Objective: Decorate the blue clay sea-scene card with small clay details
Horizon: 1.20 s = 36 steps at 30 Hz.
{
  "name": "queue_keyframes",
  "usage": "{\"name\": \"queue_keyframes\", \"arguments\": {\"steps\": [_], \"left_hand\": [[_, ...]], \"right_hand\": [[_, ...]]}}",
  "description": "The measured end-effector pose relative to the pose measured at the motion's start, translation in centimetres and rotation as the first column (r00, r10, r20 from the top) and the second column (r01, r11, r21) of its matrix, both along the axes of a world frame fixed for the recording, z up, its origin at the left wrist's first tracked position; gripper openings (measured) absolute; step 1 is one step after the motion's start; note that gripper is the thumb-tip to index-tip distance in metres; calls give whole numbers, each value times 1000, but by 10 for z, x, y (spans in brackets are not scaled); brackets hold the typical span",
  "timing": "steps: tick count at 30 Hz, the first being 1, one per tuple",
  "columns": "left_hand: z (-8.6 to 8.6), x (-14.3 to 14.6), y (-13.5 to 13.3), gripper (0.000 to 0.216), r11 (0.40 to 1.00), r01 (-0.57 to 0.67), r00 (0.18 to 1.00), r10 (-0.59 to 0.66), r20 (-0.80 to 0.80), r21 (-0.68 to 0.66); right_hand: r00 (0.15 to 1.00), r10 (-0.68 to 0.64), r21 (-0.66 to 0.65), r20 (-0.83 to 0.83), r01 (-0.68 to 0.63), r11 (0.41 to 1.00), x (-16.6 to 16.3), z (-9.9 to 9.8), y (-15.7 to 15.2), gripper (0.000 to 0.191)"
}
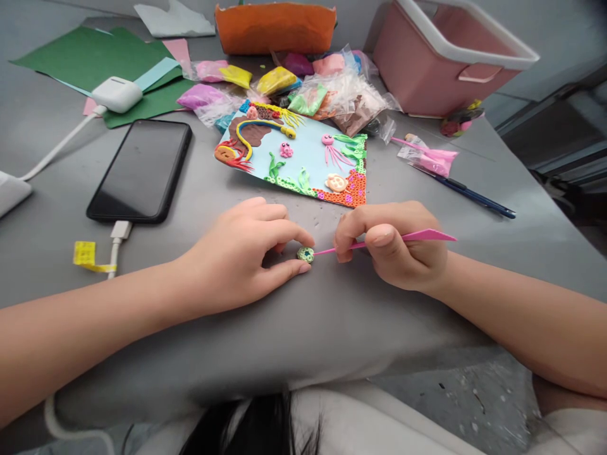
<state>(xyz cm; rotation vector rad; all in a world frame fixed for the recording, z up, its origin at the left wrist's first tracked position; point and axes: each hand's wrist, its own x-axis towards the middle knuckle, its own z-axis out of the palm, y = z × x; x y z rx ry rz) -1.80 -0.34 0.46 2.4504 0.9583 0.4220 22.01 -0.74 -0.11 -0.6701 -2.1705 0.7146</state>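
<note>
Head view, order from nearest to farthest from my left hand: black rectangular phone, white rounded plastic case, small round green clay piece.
1. Small round green clay piece: in the grip of your left hand.
2. Black rectangular phone: left of the hand, farther back.
3. White rounded plastic case: beyond the phone, left side.

Left hand: thumb and forefinger pinch a small pale-green clay disc at the bench.
Right hand: grips a pink tool; thin tip at the disc's edge, contact not determinable.
Clay picture: light blue card beyond the hands, bearing sea creatures and plants in relief.
Clay packets: heaped behind the picture, several colours.
Phone: face up, left of the picture, cable connected.
Pink bin: far right, upright.
</note>
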Motion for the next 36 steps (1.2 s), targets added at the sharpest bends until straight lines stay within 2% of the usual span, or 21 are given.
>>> {"name": "queue_keyframes", "arguments": {"steps": [15, 18, 23, 26, 29, 32, 34, 36], "left_hand": [[0, 0, 1, 22, 1000, 4, 1000, -4, 5, -10], [1, 0, 0, 23, 1000, 6, 1000, -6, 7, -2], [-4, 1, 0, 18, 999, 2, 1000, -3, 21, 42], [-10, 2, 0, 18, 995, -7, 1000, 4, 30, 104], [-11, 3, -1, 29, 993, -19, 1000, 17, 19, 115], [-4, 3, -2, 32, 998, -52, 995, 48, 85, 41], [2, 3, -2, 35, 990, -107, 983, 119, 143, -86], [8, 3, 0, 41, 955, -151, 965, 199, 171, -254]], "right_hand": [[997, 75, 95, -20, -73, 993, -1, -6, 4, 41], [998, 63, 55, -28, -61, 997, 1, -7, 2, 46], [964, -67, -65, -256, 52, 997, 6, -12, -2, 62], [954, -122, -106, -274, 96, 990, 6, -15, -3, 63], [955, -122, -111, -272, 95, 989, 5, -15, -1, 63], [944, -138, -69, -299, 122, 990, 2, -13, 3, 63], [923, -164, 16, -348, 180, 983, -1, -11, 6, 62], [890, -204, 65, -408, 251, 966, -3, -10, 8, 58]]}}
